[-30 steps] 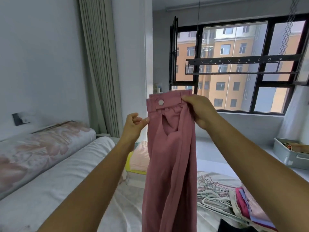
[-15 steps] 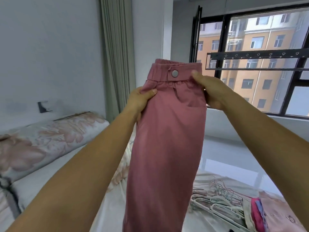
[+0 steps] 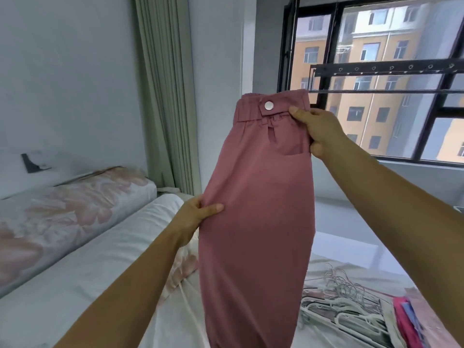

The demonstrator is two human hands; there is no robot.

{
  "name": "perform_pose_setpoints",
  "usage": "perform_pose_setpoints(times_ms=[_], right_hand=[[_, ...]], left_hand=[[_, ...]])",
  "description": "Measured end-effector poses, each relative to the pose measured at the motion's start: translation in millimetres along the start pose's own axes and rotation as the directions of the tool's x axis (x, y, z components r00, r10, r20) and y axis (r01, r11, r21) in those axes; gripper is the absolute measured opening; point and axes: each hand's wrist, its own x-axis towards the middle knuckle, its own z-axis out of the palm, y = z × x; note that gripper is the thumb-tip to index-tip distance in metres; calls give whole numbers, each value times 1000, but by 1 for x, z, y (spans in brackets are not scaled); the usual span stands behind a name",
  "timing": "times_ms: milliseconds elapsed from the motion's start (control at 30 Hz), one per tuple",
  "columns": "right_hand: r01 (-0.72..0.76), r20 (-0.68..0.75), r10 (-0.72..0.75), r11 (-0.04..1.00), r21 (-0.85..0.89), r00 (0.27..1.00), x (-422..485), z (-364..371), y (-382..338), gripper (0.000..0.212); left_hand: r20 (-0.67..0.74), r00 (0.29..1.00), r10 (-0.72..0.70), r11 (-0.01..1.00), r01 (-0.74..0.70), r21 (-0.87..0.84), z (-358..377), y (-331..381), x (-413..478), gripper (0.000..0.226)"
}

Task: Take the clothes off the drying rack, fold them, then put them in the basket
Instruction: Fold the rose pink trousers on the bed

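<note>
The pink trousers hang upright above the bed, waistband on top, legs running straight down out of view. The right hand pinches the waistband's right end, thumb in front. The left hand grips the left edge lower down, thumb on the cloth, fingers apparently curled behind. Hangers lie on the bed.

Two hands, one pair of pink trousers

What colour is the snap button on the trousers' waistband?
Silver-white snap button, on dusty-pink trousers; head view.
</note>
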Motion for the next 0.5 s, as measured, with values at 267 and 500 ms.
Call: perform_pose_setpoints(times_ms=[267, 500], right_hand=[[-63, -150, 47, 993, -99, 988, 43, 0, 36, 10], [-480, 55, 484, 875, -65, 873, 5, -65, 147, 79]], left_hand=[[150, 945, -289, 957, 285, 47, -30, -92, 16, 83], [183, 921, -344, 871, 385, -305, -25, -113, 32, 28]])
